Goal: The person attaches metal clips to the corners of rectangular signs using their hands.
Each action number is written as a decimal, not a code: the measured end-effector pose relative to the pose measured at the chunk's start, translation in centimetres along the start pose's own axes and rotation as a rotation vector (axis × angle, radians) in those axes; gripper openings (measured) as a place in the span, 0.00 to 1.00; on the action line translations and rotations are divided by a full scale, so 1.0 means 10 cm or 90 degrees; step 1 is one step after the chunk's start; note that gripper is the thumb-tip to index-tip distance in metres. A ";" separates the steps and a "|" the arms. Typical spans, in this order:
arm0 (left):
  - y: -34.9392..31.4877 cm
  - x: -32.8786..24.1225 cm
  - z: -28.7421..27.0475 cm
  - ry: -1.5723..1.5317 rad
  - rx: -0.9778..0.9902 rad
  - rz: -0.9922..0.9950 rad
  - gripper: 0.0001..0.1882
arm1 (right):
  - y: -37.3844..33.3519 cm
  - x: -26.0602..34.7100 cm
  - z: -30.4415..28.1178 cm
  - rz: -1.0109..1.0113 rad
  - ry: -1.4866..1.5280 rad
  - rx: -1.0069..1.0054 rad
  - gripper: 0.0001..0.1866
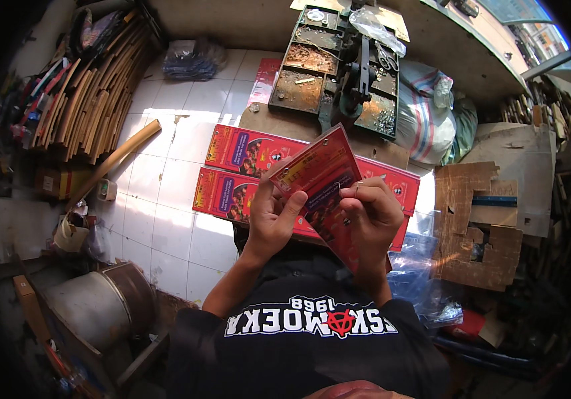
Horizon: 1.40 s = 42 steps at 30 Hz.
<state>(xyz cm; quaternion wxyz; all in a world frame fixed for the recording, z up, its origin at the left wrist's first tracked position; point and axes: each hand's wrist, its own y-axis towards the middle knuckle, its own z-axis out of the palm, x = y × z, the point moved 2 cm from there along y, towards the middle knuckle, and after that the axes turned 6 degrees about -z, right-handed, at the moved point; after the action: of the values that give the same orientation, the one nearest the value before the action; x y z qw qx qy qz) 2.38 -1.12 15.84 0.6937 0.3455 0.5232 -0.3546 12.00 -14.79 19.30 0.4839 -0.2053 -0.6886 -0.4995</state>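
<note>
My left hand grips a glossy red printed packaging sleeve by its left edge, thumb on the front. The sleeve is tilted, its upper end with a small round hole pointing away from me. In front of its right side, my right hand is closed in a pinch; a small thin bit seems to show at the fingertips, too small to name. Beneath both hands lie more red sleeves, one farther and one nearer, partly hidden by my hands and the held sleeve.
Beyond the sleeves stands a dark hand press with a compartment tray of small metal bits. Scissors lie there. Right are a white sack, torn cardboard and clear plastic; left, stacked boards, a pole and a drum.
</note>
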 end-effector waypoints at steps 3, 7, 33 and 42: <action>-0.01 0.00 0.03 -0.025 0.024 0.011 0.27 | 0.04 0.09 0.15 -0.016 -0.026 0.071 0.08; -0.07 0.04 0.01 -0.044 0.046 0.006 0.25 | 0.09 0.20 0.30 -0.049 -0.078 0.106 0.07; -0.13 -0.11 0.10 0.026 0.045 0.071 0.27 | 0.08 0.27 0.32 -0.098 -0.131 0.071 0.06; -0.15 -0.13 0.08 0.027 0.051 0.056 0.27 | 0.07 0.25 0.35 -0.145 -0.123 0.039 0.07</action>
<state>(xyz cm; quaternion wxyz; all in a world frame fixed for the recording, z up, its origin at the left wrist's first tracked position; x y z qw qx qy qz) 1.21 -2.46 17.08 0.6829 0.4030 0.5073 -0.3375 9.79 -11.88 21.70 0.3617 -0.1582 -0.7655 -0.5081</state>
